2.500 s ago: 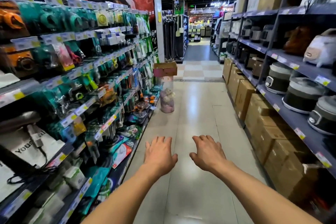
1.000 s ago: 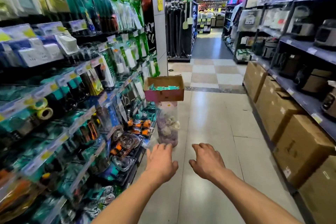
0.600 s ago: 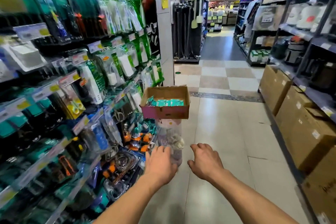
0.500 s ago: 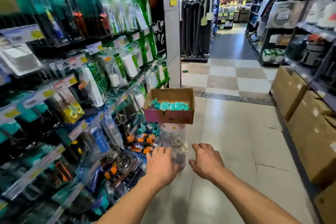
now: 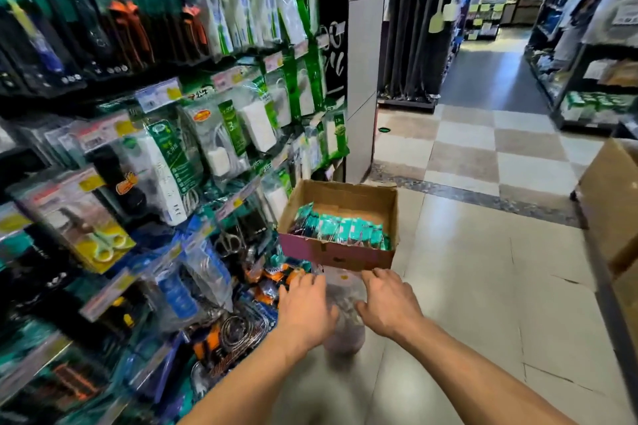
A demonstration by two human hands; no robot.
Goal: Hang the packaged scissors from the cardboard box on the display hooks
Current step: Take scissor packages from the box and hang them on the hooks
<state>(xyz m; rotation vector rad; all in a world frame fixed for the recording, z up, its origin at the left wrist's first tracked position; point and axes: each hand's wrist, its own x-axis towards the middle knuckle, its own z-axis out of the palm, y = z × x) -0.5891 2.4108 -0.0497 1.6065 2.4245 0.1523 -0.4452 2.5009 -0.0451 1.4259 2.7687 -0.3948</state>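
An open cardboard box (image 5: 348,255) with a pink front sits on top of a clear plastic bin (image 5: 345,317) in the aisle. Inside it lies a row of teal packaged scissors (image 5: 345,228). My left hand (image 5: 305,307) and my right hand (image 5: 388,304) are stretched out palms down just below the box's front edge, over the bin. Both hold nothing and their fingers are relaxed. On my left, the display hooks (image 5: 228,203) carry packaged goods, among them yellow-handled scissors (image 5: 103,245) and metal scissors (image 5: 229,240).
The hook wall (image 5: 138,148) runs along my left, full of power strips and tools. A grey pillar (image 5: 360,62) stands behind the box. Stacked cardboard cartons (image 5: 611,203) line the right side. Tiled floor (image 5: 466,286) stretches ahead.
I have walked down the aisle towards the box, which now looks much larger and closer. My hands have stayed out in front and now reach its front edge.
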